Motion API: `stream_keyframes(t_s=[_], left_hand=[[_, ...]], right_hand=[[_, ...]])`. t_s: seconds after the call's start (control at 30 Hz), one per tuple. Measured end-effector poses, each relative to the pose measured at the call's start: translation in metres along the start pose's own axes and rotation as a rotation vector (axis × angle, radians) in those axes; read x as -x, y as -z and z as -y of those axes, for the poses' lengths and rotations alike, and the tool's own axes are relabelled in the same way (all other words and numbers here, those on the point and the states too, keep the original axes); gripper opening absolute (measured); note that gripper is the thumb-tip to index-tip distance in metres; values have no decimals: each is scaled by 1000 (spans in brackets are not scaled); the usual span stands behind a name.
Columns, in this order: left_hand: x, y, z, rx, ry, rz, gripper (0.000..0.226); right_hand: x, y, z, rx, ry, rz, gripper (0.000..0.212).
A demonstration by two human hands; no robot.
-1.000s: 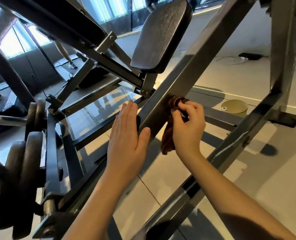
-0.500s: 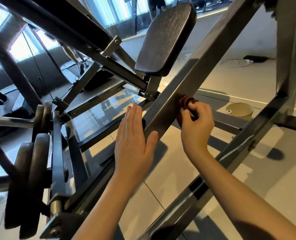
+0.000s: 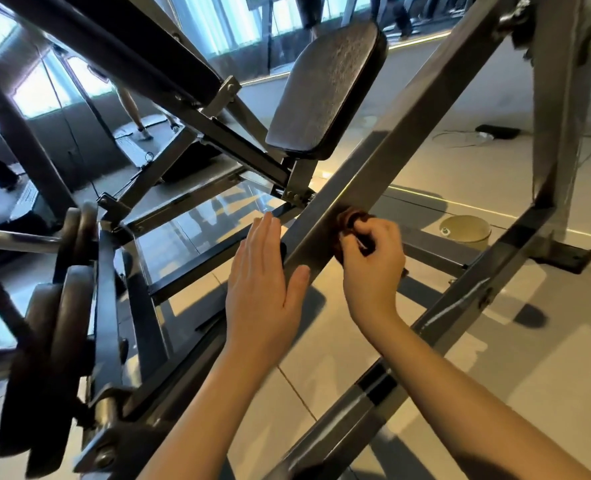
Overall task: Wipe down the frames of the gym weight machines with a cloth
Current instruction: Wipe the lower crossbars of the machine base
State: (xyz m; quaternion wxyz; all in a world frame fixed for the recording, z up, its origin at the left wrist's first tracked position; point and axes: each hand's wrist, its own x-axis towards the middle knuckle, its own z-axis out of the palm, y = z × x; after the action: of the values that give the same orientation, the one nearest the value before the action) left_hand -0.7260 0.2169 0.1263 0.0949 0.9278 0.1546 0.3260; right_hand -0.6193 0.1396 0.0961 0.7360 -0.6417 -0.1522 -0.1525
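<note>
Here, a sloping steel beam [image 3: 391, 161] of the weight machine's frame crosses the view from lower left to upper right and serves as the reference. The cloth [image 3: 344, 220], brown and bunched, lies against the beam's right edge, about midway along it. The right hand [image 3: 370, 268] grips it, fingers curled tightly round the wad, apparently so that pressure falls on a compact pad of fabric rather than on a loose fold. The left hand [image 3: 263, 285] rests against the beam's left side just below the cloth, fingers straight and together, thumb laid on the beam's face. It holds nothing and seems placed to steady the person against the frame while the other hand rubs. A padded seat [image 3: 328, 88] stands above and left of the beam. Weight plates [image 3: 45, 341] hang well to its left. A pale round tub [image 3: 467, 230] sits on the floor [image 3: 460, 341] to its right. By this evidence, wiping is under way at the beam's middle, and much of the frame probably remains.
</note>
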Motion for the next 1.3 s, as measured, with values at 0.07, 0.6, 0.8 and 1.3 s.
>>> stream_keyframes(t_s=[0.07, 0.6, 0.8, 1.3], left_hand=[[0, 1, 0, -10, -7, 0, 72], [76, -61, -24, -28, 17, 558, 57], [79, -104, -26, -19, 1, 854, 58], [92, -140, -33, -22, 89, 761, 43]], right_hand=[[21, 4, -1, 53, 61, 134, 15], [-8, 103, -94, 547, -176, 438, 23], [-26, 116, -119, 966, 166, 597, 27], [-9, 122, -118, 834, 277, 978, 36]])
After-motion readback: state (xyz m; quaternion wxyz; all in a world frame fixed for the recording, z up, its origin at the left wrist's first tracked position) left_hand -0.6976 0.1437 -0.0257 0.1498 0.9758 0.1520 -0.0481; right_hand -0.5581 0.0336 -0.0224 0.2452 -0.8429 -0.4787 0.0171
